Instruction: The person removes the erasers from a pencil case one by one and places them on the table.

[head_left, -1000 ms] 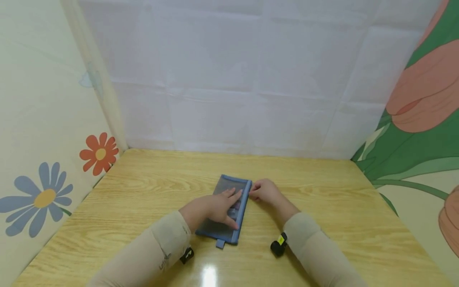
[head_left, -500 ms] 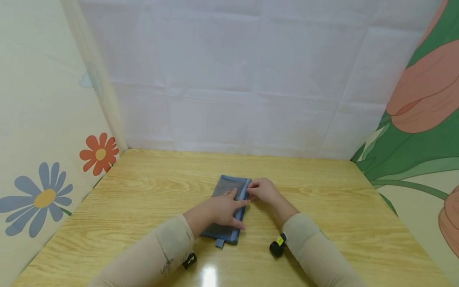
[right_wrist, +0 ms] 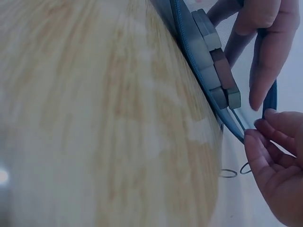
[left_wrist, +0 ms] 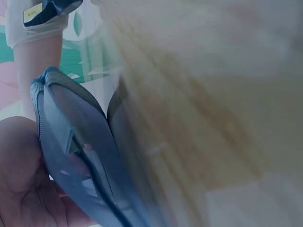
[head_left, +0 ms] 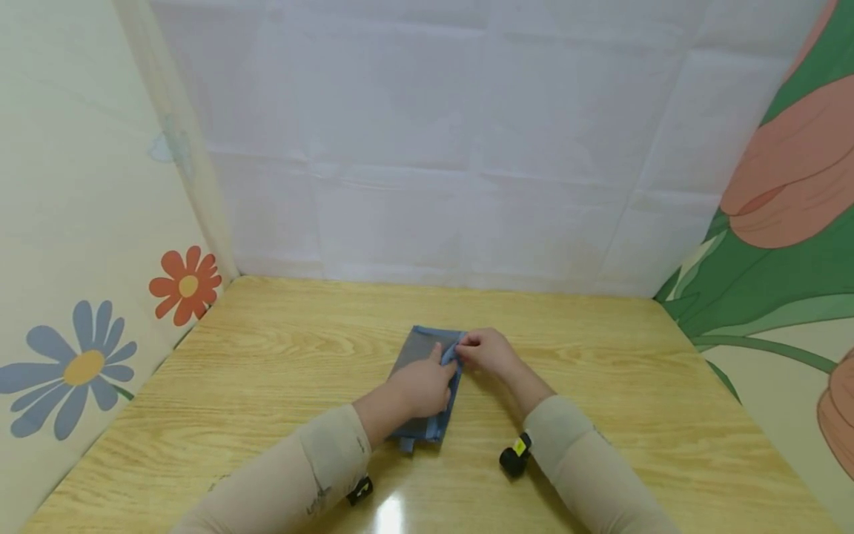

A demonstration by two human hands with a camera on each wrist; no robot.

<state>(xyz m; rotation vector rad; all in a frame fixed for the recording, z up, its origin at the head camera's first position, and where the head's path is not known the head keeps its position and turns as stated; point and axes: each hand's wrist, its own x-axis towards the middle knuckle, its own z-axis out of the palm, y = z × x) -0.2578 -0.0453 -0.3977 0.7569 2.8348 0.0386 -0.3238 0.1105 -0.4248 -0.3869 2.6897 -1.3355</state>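
Observation:
A blue mesh zipper pouch (head_left: 415, 348) lies on the table, its zipper side facing right. My left hand (head_left: 422, 387) reaches over it and grips the upper edge of the opening, fingers curled over the strip. At the far right corner, my right hand (head_left: 490, 352) pinches the zipper edge between thumb and fingers. The right wrist view shows the opening spread apart, with several small blocks (right_wrist: 221, 71) in grey, brown and green inside. In the left wrist view the pouch mouth (left_wrist: 83, 151) gapes beside my left palm.
The wood-grain table (head_left: 293, 334) ends at a white sheet (head_left: 400, 208) behind. Painted flower panels (head_left: 83, 367) flank the left and right sides. Two thin dark loops (right_wrist: 228, 173) show beside the right hand in the right wrist view.
My left hand has slid right from lying spread on the mesh to gripping the zipper edge, which now lifts and bends. My right hand has moved slightly left onto the far corner.

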